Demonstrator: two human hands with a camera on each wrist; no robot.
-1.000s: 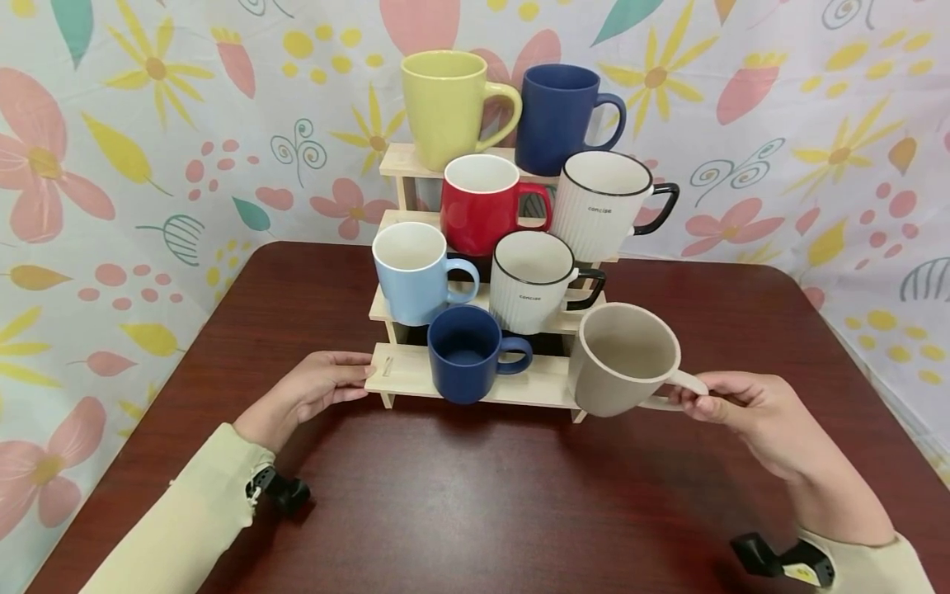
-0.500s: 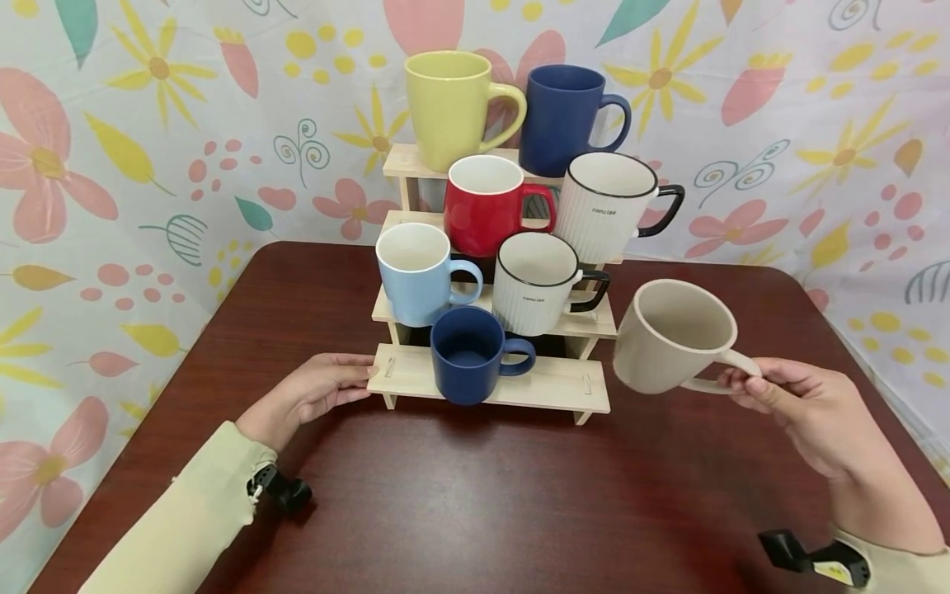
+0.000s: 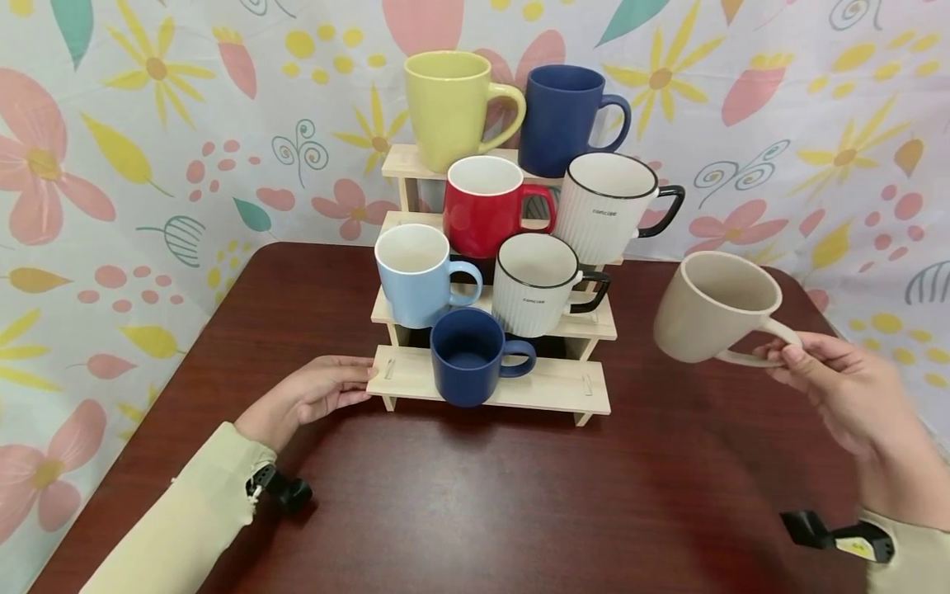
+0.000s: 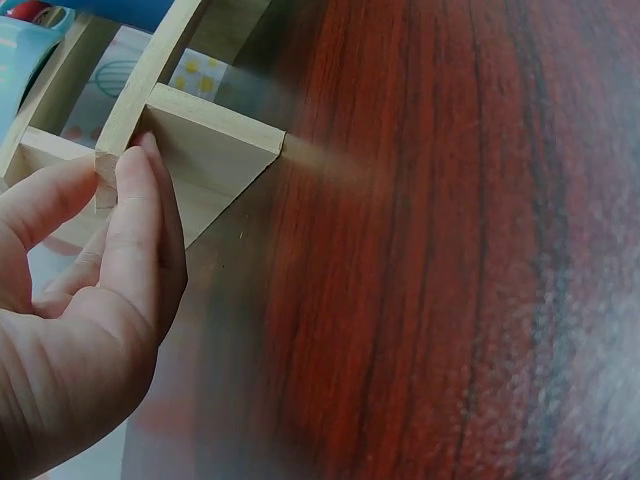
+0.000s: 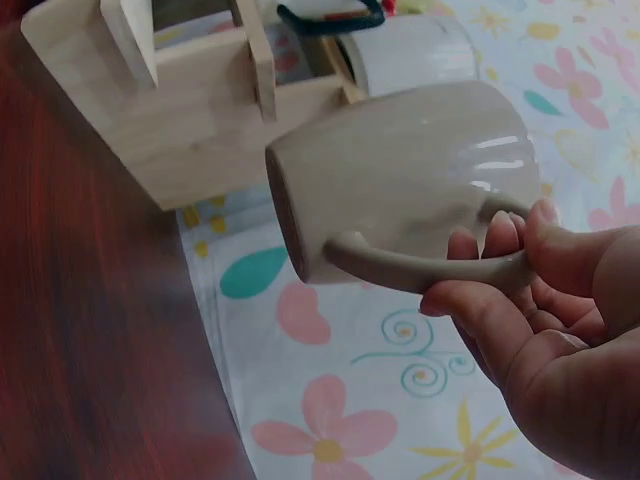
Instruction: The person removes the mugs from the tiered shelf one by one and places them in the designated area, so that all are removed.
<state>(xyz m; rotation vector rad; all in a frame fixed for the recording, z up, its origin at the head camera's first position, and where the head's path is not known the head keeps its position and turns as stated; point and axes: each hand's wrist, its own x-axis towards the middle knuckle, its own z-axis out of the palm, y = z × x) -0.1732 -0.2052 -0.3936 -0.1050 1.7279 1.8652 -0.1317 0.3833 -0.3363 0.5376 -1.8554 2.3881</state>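
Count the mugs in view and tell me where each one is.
8. Top tier: yellow mug, navy mug. Second: red mug, large ribbed white mug. Third: light blue mug, small ribbed white mug. Bottom: short navy mug. Right hand: beige mug.

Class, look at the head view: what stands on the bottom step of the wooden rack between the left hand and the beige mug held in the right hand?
In the head view, a small dark blue mug stands there, between the left hand and the beige mug; right of it the step is bare.
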